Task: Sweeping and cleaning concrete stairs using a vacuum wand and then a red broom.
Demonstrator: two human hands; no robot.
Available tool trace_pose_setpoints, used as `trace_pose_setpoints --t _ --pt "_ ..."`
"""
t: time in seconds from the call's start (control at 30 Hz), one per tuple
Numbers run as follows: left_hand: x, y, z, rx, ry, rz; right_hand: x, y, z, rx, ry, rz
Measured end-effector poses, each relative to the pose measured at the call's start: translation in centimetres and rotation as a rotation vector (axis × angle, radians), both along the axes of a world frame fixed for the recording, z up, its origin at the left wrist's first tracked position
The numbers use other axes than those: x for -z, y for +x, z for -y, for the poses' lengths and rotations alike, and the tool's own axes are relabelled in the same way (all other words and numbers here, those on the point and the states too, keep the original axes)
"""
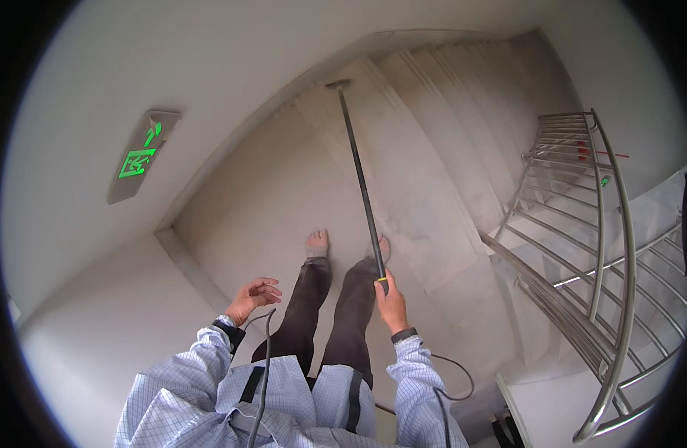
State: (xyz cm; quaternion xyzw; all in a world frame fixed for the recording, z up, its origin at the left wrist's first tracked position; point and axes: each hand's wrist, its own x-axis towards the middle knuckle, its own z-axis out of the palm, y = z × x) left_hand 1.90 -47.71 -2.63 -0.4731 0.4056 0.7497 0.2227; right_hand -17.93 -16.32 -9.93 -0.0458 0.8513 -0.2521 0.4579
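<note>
My right hand [391,302] is wrapped around the grip end of a long dark pole [360,176], just below a yellow ring. The pole slants away from me past my right foot. At its far end a small, flat, dark head [338,84] rests by the wall at the edge of the steps; its exact kind is too small to tell. My left hand [256,298] hangs in the air to the left of my legs, fingers apart and loosely bent, holding nothing. Dark bands with cables sit at both wrists.
Dusty concrete stairs [433,106] run off to the upper right. A stainless steel railing [623,235] curves along the right side. A green-lit exit sign [139,157] is mounted on the left wall. Dark legs [506,431], apparently another person's, show at the lower right.
</note>
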Motion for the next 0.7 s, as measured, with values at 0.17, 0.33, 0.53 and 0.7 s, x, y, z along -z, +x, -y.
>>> trace_pose_setpoints --t 0.17,0.33,0.53,0.7 --pt "-0.6 1.8 0.6 -0.002 -0.011 0.04 -2.0 6.6 -6.0 -0.003 -0.046 -0.106" --pt "0.3 2.3 0.6 -0.082 -0.03 0.031 -0.1 2.7 -3.3 0.098 -0.082 -0.084" --pt "-0.6 1.0 2.5 0.046 -0.071 0.099 -2.7 -2.3 -0.2 0.152 -0.008 -0.035" --pt "-0.1 -3.2 4.8 0.232 -0.077 0.055 -10.1 9.8 -9.4 0.353 -0.126 -0.136"
